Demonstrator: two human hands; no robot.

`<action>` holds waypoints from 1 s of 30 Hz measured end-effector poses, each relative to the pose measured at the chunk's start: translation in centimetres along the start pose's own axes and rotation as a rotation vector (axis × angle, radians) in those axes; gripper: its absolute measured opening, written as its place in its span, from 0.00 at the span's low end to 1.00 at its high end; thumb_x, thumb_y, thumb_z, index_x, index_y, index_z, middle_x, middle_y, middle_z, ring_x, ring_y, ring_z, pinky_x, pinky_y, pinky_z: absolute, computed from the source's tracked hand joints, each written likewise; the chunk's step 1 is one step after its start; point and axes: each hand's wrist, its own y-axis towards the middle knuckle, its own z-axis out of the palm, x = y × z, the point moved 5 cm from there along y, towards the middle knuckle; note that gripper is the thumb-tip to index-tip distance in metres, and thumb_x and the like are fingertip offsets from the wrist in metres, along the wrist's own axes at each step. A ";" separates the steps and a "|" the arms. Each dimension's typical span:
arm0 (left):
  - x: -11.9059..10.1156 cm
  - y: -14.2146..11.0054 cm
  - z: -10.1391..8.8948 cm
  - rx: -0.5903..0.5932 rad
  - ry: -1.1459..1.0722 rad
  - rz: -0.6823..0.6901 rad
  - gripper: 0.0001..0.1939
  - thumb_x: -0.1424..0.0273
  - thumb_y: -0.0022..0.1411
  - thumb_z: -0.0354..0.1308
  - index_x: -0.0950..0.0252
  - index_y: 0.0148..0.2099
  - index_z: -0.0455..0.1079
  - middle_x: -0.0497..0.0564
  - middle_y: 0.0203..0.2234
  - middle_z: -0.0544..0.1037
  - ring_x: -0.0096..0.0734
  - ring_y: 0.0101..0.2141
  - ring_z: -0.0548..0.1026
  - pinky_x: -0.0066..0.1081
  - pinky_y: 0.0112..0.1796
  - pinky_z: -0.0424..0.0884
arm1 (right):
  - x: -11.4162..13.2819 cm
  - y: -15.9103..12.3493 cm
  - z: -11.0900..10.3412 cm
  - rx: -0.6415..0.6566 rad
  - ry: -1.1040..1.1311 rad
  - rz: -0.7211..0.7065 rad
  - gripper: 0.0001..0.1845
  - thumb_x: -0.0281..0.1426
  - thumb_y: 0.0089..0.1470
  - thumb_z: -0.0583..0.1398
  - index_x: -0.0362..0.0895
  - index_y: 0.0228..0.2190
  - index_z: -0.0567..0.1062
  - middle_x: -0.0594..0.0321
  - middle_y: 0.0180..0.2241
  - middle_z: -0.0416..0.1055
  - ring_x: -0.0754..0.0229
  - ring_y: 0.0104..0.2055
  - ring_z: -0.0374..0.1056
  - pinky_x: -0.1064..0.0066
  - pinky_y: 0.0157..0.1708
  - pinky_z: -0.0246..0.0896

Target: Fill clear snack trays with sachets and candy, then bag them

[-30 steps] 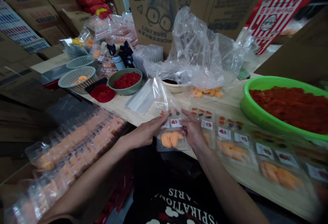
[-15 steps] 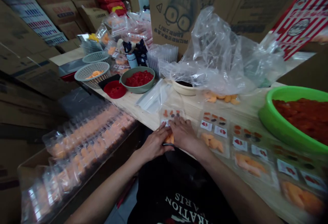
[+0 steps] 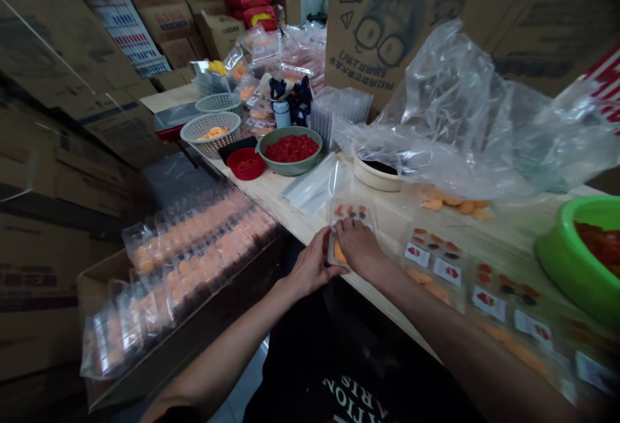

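Observation:
A clear plastic tray (image 3: pixel 372 215) lies near the table's front edge, with small red and dark pieces in its far compartments and orange pieces (image 3: pixel 339 254) in its near one. My left hand (image 3: pixel 314 265) grips its left and near side, the thumb stretched along the near edge. Over the middle of the tray, my right hand (image 3: pixel 357 245) has its fingers bent and pressed down, covering that part. Clear film (image 3: pixel 341 181) rises just behind the tray. To the right lie several similar filled trays, one with white labels with red prints (image 3: pixel 417 254).
A carton (image 3: pixel 116 387) of packed trays stands lower left. Along the table are a grey-green bowl (image 3: pixel 290 168) of red pieces, a red bowl (image 3: pixel 246 174), a cream bowl (image 3: pixel 375 181), flat plastic bags (image 3: pixel 305 194), a large crumpled bag (image 3: pixel 450 106) and a green basin (image 3: pixel 557 261).
The view has swung left, so everything sits further right in the picture. My left hand has shifted to the tray's left side, its thumb now apart from the fingers. The right hand stays on the tray.

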 end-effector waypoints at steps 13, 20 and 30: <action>-0.5 0.3 0.6 -0.056 0.178 0.214 0.55 0.56 0.59 0.68 0.58 0.75 0.35 0.66 0.68 0.57 0.56 0.67 0.57 0.60 0.64 0.60 | 0.8 -0.9 0.4 -0.025 0.037 -0.162 0.20 0.22 0.65 0.49 0.35 0.55 0.69 0.45 0.45 0.74 0.47 0.46 0.74 0.61 0.44 0.67; -1.4 -1.3 1.1 -0.069 0.140 0.349 0.45 0.57 0.67 0.60 0.56 0.75 0.38 0.65 0.64 0.61 0.54 0.65 0.60 0.57 0.62 0.62 | 0.7 -3.7 1.4 -0.118 0.147 -0.154 0.16 0.22 0.63 0.53 0.37 0.51 0.71 0.47 0.46 0.72 0.46 0.50 0.70 0.58 0.50 0.64; -3.5 -1.0 1.6 0.022 0.027 0.290 0.28 0.57 0.60 0.68 0.62 0.57 0.64 0.60 0.53 0.68 0.46 0.54 0.67 0.47 0.55 0.68 | -1.2 -5.2 1.9 -0.088 0.369 0.018 0.18 0.22 0.57 0.56 0.39 0.50 0.70 0.51 0.46 0.72 0.49 0.48 0.70 0.64 0.45 0.64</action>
